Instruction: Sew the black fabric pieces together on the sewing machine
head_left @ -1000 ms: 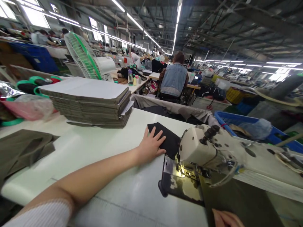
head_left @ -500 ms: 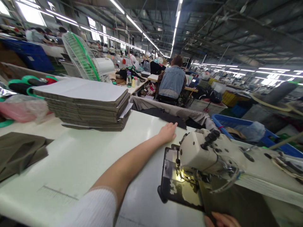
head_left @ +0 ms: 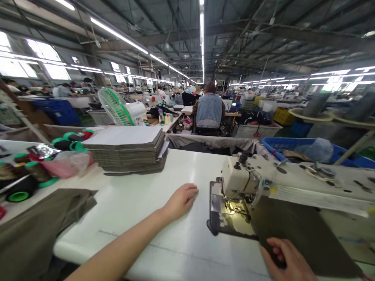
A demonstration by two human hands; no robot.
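My left hand (head_left: 180,201) rests on the white table (head_left: 140,203) left of the sewing machine (head_left: 249,181), fingers loosely curled and holding nothing. My right hand (head_left: 285,259) sits at the bottom right, fingers pinched on the near edge of a dark olive fabric piece (head_left: 299,234) that lies under the machine's needle area. A lamp lights the metal plate (head_left: 225,220) below the needle.
A stack of flat brown fabric panels (head_left: 129,152) stands on the table's far left. Olive cloth (head_left: 38,226) lies at the near left by green thread spools (head_left: 17,195). A fan (head_left: 117,107), blue bins (head_left: 316,152) and a seated person in a denim vest (head_left: 208,111) are beyond.
The black fabric piece under my left hand was pushed off the table's far edge. My left hand then drew back toward me; the view lifted.
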